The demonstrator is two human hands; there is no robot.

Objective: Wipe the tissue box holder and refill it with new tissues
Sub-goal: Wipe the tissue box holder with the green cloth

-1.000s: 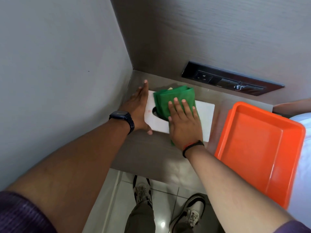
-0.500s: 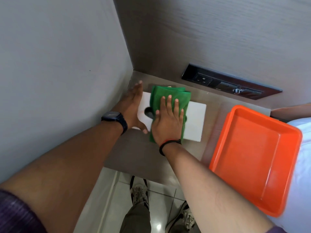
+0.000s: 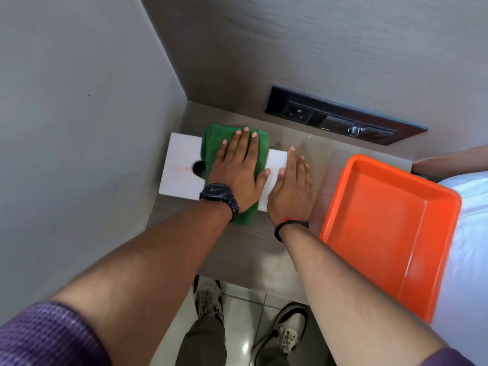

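The white tissue box holder (image 3: 182,169) lies flat on the brown shelf, its dark oval slot showing left of centre. A folded green cloth (image 3: 210,143) is draped across the holder's middle. My left hand (image 3: 237,169), the one with the black watch, presses flat on the cloth. My right hand (image 3: 290,188), with a red and black wristband, lies flat over the holder's right end, with its outer side on the shelf beside it. No tissues are in view.
An orange plastic tray (image 3: 390,171) sits on the shelf just right of my right hand. A black socket panel (image 3: 340,117) is set into the back wall. A grey wall closes the left side. White fabric (image 3: 470,233) lies at the far right.
The cloth has passed from under my right hand to under my left hand. My right hand has moved to the holder's right end, and my left hand has left the left end.
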